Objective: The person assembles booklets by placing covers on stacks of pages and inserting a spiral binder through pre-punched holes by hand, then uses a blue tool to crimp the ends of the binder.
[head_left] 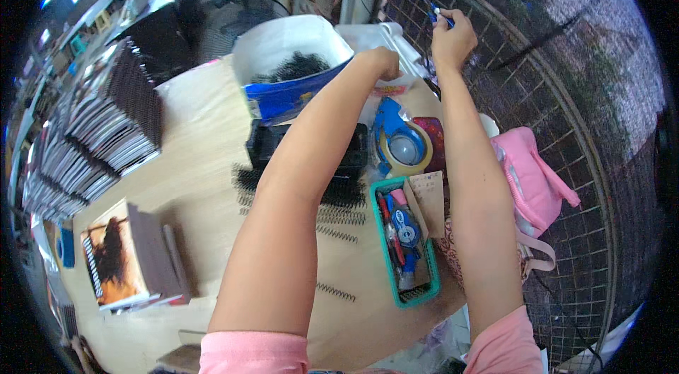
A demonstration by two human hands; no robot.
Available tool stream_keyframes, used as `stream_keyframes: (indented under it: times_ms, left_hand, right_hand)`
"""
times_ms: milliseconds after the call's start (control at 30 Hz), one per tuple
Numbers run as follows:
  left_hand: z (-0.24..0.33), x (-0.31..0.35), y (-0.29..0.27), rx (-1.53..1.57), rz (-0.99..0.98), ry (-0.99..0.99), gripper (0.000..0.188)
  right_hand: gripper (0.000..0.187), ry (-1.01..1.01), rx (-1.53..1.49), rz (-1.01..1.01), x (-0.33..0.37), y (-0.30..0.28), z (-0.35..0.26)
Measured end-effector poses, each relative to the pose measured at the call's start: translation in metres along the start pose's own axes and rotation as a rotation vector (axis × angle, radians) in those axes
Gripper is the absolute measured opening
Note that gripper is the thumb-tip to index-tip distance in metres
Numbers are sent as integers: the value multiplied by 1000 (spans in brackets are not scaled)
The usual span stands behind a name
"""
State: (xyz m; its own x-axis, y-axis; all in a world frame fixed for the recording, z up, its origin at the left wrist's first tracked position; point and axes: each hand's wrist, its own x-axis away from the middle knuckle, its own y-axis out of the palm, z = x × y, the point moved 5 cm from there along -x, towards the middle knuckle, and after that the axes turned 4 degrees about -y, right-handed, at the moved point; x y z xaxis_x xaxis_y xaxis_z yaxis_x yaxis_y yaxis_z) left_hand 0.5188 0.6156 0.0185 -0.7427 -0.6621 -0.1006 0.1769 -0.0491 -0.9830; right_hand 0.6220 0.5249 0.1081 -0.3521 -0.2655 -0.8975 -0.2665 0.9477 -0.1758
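Observation:
My left hand point(380, 64) reaches past the box with its fingers curled down. They are closed at the edge of a clear plastic packet point(393, 86) with red print; what they hold is hidden. Higher up at the right, my right hand point(455, 38) is closed on a small blue-handled tool point(433, 17) with a thin tip, its kind too small to tell. Left of my left hand stands a white and blue box point(283, 95) holding black wire coils point(300, 68). Below it, a black tray point(267, 142) and a row of black spiral coils point(339, 215) lie partly behind my left forearm.
A blue tape dispenser point(396, 135) and a green basket point(433, 289) of pens and tools stand between my forearms. Notebook stacks point(106, 119) rise at the left, with a smaller notebook pile point(117, 257) nearer. A pink bag point(527, 176) is beside wire mesh point(573, 247) at the right.

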Motion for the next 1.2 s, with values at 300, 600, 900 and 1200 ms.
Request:
stream_keyframes:
  times_ms: [300,600,900,1200]
  left_hand:
    - [-6,243,-253,1015,266,73,35]
    - [66,576,-269,1050,651,-336,50]
    - [77,722,-164,1336,863,-544,34]
    - [55,747,-124,1785,784,-213,34]
  right_hand:
    - [16,773,-1813,-328,30,-7,-179]
    - [115,-436,-945,-672,165,-214,-440]
    - [106,-410,-645,-1110,266,-283,-514]
    - [75,-33,-881,-1189,273,-290,-519]
